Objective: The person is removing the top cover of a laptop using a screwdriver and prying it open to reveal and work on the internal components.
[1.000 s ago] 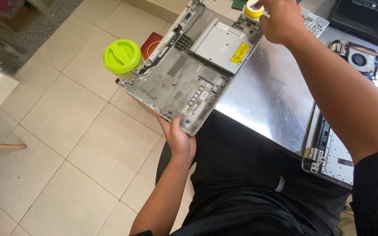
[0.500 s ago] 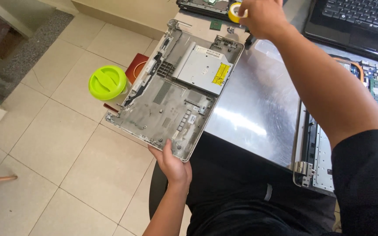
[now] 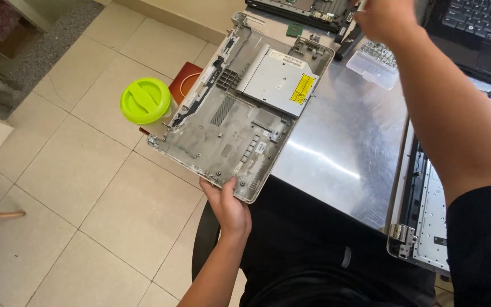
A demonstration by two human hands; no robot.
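My left hand had its grip clamped on the near corner of one grey laptop base, thumb on top, low in the middle of the frame. The base lay open side up, stretching from that corner up to the top centre, partly on the shiny metal counter and partly hanging out over the tiled floor. One silver disc drive with a yellow sticker sat in its upper half.

My right hand was at the top edge of the frame, right of centre, above one clear plastic tray of small parts. I could not tell whether its grip was together or apart, as the fingers ran out of view.

I counted one green round lid at the left of the base, over the floor, with one red-brown square thing just behind it. A second laptop shell lay at the lower right edge of the counter, one black keyboard at the upper right, and one dark circuit board along the top.

Compared with half a second before, the base sat lower and more central in the frame, and the yellow roll near my right hand was no longer in view.
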